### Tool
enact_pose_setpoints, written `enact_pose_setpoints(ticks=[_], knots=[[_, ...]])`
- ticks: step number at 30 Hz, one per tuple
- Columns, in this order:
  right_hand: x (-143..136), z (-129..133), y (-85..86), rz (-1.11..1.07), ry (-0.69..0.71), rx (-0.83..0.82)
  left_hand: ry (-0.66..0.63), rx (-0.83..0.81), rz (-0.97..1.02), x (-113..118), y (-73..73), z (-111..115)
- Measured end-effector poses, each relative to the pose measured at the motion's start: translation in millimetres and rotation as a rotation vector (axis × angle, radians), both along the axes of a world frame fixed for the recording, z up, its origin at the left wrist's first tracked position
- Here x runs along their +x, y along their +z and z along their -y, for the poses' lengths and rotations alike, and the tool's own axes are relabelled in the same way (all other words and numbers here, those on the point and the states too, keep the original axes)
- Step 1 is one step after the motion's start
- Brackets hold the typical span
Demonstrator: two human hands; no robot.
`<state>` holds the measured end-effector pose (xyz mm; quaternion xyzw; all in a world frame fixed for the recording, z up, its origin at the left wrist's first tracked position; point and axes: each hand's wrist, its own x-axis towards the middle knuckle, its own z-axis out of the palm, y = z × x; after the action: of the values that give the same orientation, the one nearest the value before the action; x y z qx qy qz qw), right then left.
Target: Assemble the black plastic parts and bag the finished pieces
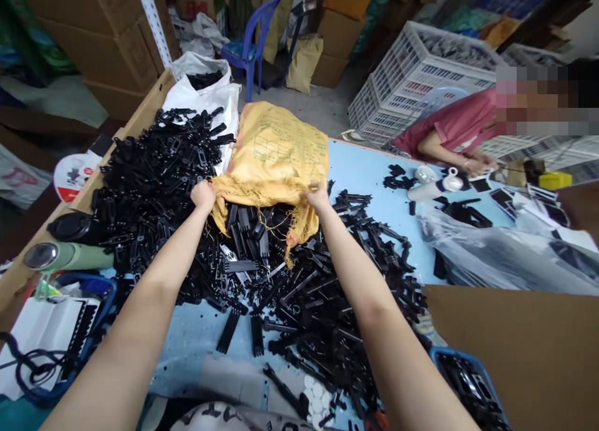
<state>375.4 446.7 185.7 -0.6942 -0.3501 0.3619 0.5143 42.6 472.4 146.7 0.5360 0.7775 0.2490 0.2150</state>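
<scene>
A yellow woven sack lies on the blue table, its frayed mouth toward me. My left hand is closed on the left corner of the mouth, and my right hand grips the right side. Black plastic parts show at the opening, just under the edge of the cloth. Heaps of black parts spread left of the sack, and more long black pieces lie to the right and nearer to me.
A white sack stands behind the left heap. At the left edge are a green bottle and a blue basket. A cardboard box is at right. Across the table a person in a pink shirt handles something small.
</scene>
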Motion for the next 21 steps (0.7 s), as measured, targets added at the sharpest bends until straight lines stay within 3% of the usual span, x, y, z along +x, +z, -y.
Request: enact_pose_setpoints(ticks=[2, 5, 8, 10, 13, 15, 18, 21], knots=[[-21.1, 6.1, -5.5, 0.153, 0.084, -0.046, 0.005, -0.014, -0.014, -4.5, 1.7, -1.0], [-51.3, 16.9, -2.1, 0.536, 0.207, 0.1, 0.055, 0.18, -0.109, -26.9, 11.0, -5.4], [-84.5, 14.9, 7.1, 0.802, 0.372, 0.326, 0.203, 0.296, -0.278, -73.0, 21.2, -21.6], [-111.6, -0.6, 9.8, 0.829, 0.503, 0.396, 0.259, 0.199, -0.303, -110.0, 20.7, -36.0], [-160.6, -51.2, 3.6, 0.826, 0.659, 0.404, 0.222, 0.0, -0.249, -153.9, 5.7, -49.0], [-198.3, -100.6, -6.3, 0.819, 0.704, 0.383, 0.165, -0.061, -0.245, -167.2, -8.0, -45.9], [-259.0, -173.2, -25.9, 0.812, 0.74, 0.249, 0.052, -0.088, -0.283, -166.0, -25.1, -24.3], [-312.7, -201.7, -46.9, 0.84, 0.906, 0.022, -0.039, -0.118, -0.292, -155.8, -37.0, 8.5]])
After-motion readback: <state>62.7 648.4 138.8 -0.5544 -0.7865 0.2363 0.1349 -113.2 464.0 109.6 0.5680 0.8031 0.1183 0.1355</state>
